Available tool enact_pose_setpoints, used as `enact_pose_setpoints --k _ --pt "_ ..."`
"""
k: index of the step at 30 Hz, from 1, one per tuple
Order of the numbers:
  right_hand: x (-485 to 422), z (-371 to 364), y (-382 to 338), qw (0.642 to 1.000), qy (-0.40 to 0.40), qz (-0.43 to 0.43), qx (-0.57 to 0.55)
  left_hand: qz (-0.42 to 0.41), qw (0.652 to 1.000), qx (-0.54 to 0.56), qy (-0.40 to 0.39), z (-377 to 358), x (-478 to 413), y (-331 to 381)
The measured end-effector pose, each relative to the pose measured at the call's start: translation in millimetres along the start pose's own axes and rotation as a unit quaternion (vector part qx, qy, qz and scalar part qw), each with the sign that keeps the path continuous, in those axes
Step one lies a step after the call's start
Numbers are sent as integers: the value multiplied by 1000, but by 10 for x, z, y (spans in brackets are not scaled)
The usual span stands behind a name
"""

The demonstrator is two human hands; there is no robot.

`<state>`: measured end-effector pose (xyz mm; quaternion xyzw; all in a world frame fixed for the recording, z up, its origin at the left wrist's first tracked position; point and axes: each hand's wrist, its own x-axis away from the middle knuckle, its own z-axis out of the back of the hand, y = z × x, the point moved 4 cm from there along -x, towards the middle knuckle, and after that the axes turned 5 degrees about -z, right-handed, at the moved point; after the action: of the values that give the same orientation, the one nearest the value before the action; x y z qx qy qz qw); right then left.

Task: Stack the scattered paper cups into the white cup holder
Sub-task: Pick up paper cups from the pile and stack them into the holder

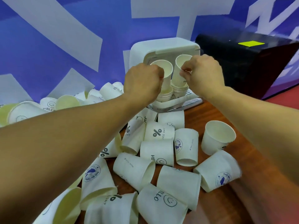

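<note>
White cup holder (161, 46) stands at the table's (218, 207) far edge, 2 stacks inside. My left hand (144, 81) grips the left cup (165, 68) near its rim above the left stack; my right hand (203, 73) pinches the right cup (182, 62) over the right stack. Rim holds, I judge, keep bases free for nesting. Scattered cups (158, 133) cover the near surface.

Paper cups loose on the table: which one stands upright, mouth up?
The cup at the right edge of the pile; the others lie on their sides or stand mouth down.
</note>
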<state>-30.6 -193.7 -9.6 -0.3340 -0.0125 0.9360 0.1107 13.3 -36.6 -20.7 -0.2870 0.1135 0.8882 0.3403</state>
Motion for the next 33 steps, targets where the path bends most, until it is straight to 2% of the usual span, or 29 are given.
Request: enact_pose_setpoints --k 5,13,23,25,28,33 --pt "-17 -271 74 1000 -24 7 15 -18 999 9 -39 -185 -37 -16" --pt "29 -592 203 989 -129 28 69 -24 990 -31 -138 -320 17 117" --pt "67 -685 153 981 -188 -12 42 -19 986 -22 -163 -368 64 108" --pt "81 -649 121 983 -178 -12 51 -32 986 -22 -164 -357 77 95" --pt "139 -494 2 992 -123 -9 23 -67 986 -15 -149 -275 155 29" --pt "273 -105 -421 996 -88 11 -29 -53 990 -39 -127 135 382 -168"
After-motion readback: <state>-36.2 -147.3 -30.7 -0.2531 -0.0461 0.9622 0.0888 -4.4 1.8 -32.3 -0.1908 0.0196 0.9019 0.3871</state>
